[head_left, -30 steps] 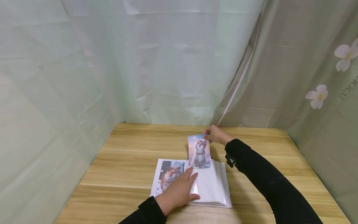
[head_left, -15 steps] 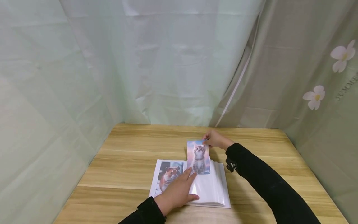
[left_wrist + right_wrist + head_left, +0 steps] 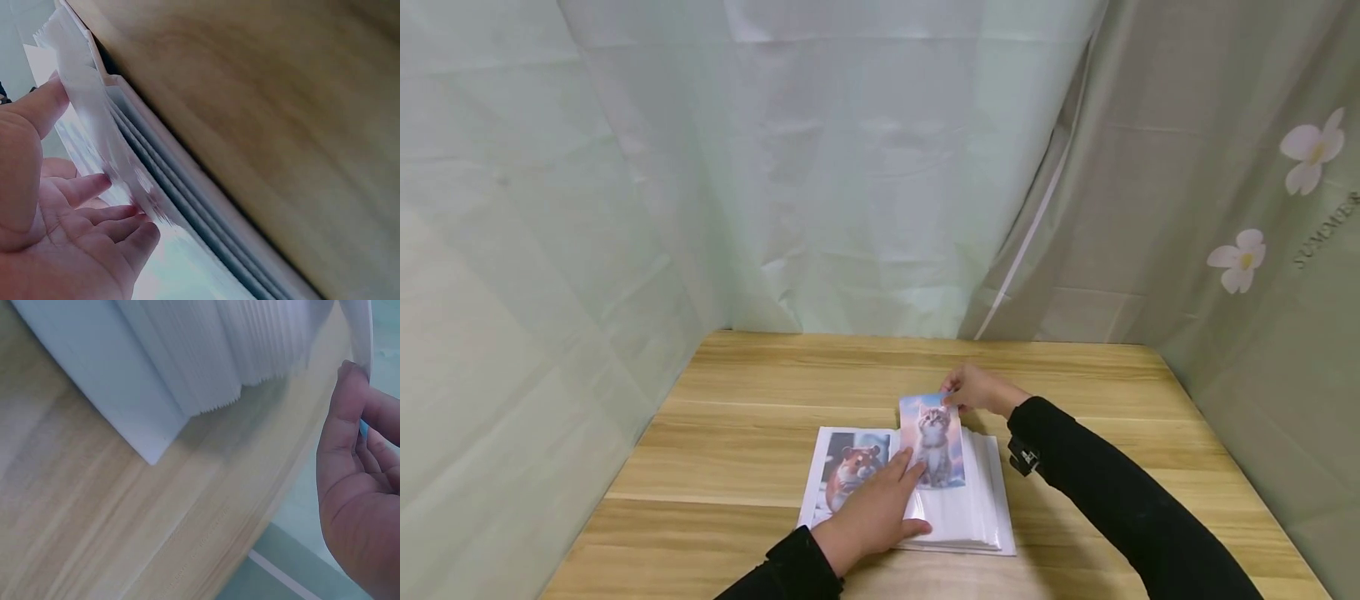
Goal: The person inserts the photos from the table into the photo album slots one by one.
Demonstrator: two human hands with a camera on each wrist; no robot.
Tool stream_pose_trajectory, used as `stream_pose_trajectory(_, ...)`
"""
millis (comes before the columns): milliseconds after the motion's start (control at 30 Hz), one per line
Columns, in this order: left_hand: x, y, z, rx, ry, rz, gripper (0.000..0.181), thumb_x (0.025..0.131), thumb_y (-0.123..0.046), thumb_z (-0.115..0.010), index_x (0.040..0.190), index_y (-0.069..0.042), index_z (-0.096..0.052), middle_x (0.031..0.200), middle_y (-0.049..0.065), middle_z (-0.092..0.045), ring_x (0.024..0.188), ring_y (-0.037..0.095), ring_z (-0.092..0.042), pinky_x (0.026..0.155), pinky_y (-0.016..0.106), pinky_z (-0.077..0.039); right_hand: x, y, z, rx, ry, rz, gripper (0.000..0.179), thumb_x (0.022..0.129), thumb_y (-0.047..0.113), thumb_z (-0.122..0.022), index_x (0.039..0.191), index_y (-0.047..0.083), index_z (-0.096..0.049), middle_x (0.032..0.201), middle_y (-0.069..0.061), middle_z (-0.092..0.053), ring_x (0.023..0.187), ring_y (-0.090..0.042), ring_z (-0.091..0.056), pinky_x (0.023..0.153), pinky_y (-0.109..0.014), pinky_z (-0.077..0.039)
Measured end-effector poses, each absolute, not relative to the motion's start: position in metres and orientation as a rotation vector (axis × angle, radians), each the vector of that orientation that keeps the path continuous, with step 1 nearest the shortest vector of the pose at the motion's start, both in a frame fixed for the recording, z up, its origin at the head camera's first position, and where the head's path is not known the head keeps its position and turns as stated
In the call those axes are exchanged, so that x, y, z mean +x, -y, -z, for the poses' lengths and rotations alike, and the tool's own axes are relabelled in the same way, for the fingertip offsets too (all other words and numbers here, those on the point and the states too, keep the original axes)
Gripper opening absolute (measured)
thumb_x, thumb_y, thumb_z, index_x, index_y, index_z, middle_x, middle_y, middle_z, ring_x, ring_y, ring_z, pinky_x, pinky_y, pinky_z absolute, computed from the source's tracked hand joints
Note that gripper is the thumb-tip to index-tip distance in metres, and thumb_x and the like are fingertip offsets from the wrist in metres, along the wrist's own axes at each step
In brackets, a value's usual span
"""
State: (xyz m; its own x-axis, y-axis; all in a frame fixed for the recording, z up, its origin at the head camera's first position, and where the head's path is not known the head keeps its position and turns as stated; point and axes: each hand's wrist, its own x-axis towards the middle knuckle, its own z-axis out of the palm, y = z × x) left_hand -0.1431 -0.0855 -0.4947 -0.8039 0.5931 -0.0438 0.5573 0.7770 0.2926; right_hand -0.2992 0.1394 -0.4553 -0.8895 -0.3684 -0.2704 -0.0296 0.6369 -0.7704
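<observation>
An open photo album (image 3: pixel 951 518) with clear sleeves lies on the table. Its left page carries a hamster photo (image 3: pixel 853 467), partly covered by my left hand (image 3: pixel 876 508). That hand rests on the album near the fold with fingers spread; in the left wrist view its fingertips touch the sleeve pages (image 3: pixel 87 100). My right hand (image 3: pixel 977 390) pinches the top right corner of a kitten photo (image 3: pixel 934 442). The photo's lower part lies over the right page, its top still above the album's upper edge. In the right wrist view, thumb and fingers (image 3: pixel 350 394) hold the photo's edge.
The wooden table (image 3: pixel 737 433) extends around the album on all sides. Pale curtains (image 3: pixel 865 167) hang behind and at both sides; the right one bears printed flowers (image 3: pixel 1238 261). A stack of page edges (image 3: pixel 206 381) stands thick at the album's right.
My right hand has moved down toward the album, and the kitten photo has slid further down over the right page. My left hand has stayed in place on the album.
</observation>
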Motion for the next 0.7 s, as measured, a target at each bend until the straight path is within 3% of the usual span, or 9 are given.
stream_pose_trajectory(500,-0.141,0.085,0.491,0.923,-2.839,-0.410,0.087,0.086,-0.056,-0.070,0.151,-0.007,-0.042,0.159,0.021,-0.030,0.143,0.033,-0.037,0.111,0.044,-0.041,-0.290,-0.138,0.457,-0.339,-2.440,1.094,0.004,0.091,0.001,-0.071,0.094,-0.002,-0.072,0.080,-0.004,-0.066,0.058,-0.013,-0.052,0.060,-0.030,-0.055)
stream_pose_trajectory(700,-0.139,0.086,0.493,0.942,-2.845,-0.439,0.085,0.086,-0.054,-0.072,0.150,-0.005,-0.044,0.158,0.023,-0.031,0.142,0.035,-0.038,0.110,0.045,-0.042,-0.294,-0.134,0.467,-0.627,-2.592,1.014,0.008,0.091,-0.003,-0.068,0.088,0.002,-0.074,0.084,-0.002,-0.071,0.069,-0.009,-0.056,0.064,-0.025,-0.050)
